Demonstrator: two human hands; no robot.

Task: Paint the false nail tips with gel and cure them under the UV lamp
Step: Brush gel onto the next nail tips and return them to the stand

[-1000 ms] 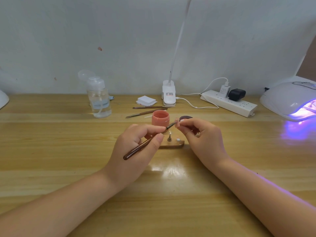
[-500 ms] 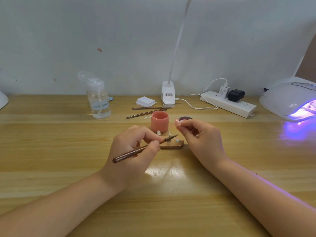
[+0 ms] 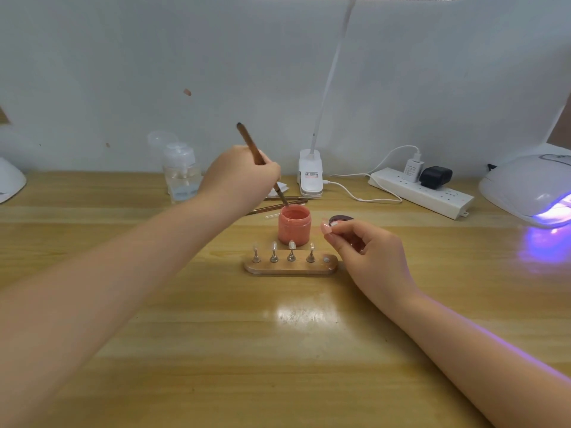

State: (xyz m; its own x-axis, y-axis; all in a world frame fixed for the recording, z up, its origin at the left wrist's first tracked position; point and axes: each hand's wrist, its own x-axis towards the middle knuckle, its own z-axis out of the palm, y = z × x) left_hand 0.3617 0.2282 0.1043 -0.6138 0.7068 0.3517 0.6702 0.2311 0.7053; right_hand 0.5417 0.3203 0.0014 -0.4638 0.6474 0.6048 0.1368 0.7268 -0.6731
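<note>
While the left hand (image 3: 244,174) grips the thin brown brush (image 3: 262,165), its tip in the open coral-pink gel jar (image 3: 294,225) beyond the wooden holder (image 3: 290,268), and the right hand (image 3: 367,245) pinches a pale false nail tip (image 3: 325,227) just right of it, an overloaded brush could drip.

A clear pump bottle (image 3: 181,174) stands at the back of the wooden desk (image 3: 278,350), left of a white clip lamp (image 3: 310,177); a power strip (image 3: 423,193) carrying a white charger (image 3: 412,170) and a black adapter (image 3: 435,177) lies to its right
</note>
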